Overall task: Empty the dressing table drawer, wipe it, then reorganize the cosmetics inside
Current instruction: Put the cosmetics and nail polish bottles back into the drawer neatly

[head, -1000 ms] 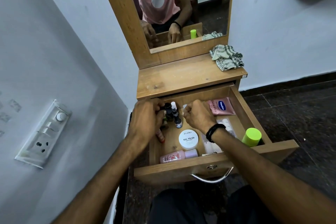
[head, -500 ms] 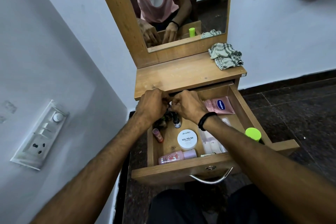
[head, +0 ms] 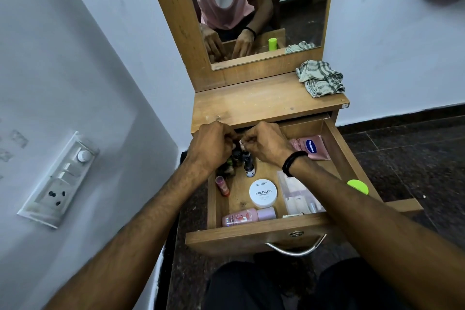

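Note:
The wooden drawer point(head: 251, 235) is pulled out. It holds small dark bottles point(head: 249, 170), a white nail polish tin point(head: 263, 193), a pink bottle lying flat point(head: 247, 216), a small red tube point(head: 222, 185), a pink Vaseline tube point(head: 312, 147), a clear pouch point(head: 297, 196) and a green-capped bottle point(head: 357, 186). My left hand point(head: 214, 146) and my right hand point(head: 266, 146) meet at the drawer's back left. The left hand's curled fingers grip a small dark bottle. The right hand pinches a white-capped small bottle. Their fingertips are partly hidden.
A checked cloth point(head: 320, 78) lies crumpled on the right of the table top point(head: 251, 103). The mirror point(head: 264, 7) stands behind it. A wall with a switch panel point(head: 60, 178) is close on the left. Dark floor point(head: 415, 153) lies to the right.
Both hands have moved toward the drawer's back left and closer together, now almost touching over the small bottles. The other cosmetics have not moved.

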